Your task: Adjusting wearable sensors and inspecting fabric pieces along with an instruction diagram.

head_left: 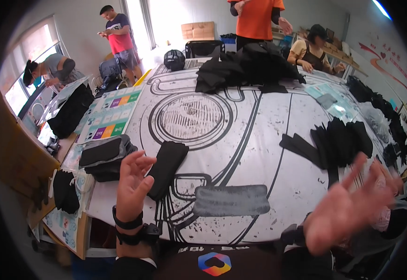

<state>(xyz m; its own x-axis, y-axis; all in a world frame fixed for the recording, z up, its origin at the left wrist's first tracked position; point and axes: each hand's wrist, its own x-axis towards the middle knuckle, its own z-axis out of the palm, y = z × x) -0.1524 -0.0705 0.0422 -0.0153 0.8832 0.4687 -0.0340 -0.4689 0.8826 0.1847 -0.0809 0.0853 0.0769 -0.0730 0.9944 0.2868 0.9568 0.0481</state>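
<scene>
My left hand (135,184) is raised over the table with its fingers apart and holds nothing. Right beside it lies a folded black cloth piece (168,163); I cannot tell whether they touch. Farther left is a stack of folded black and grey cloth pieces (103,156). My right hand (343,210), partly smeared by motion, is spread open and empty at the right edge of the table. Beyond it fans out a pile of black cloth strips (338,142). Between my hands, a grey oblong (231,200) shows on the tabletop, printed or lying flat, I cannot tell which.
A white cover with black line drawings (264,154) spreads over the table. At its far end are a heap of black cloth (252,67) and a black cap (174,59). Coloured printed sheets (114,109) line the left side. Several other people stand or work around.
</scene>
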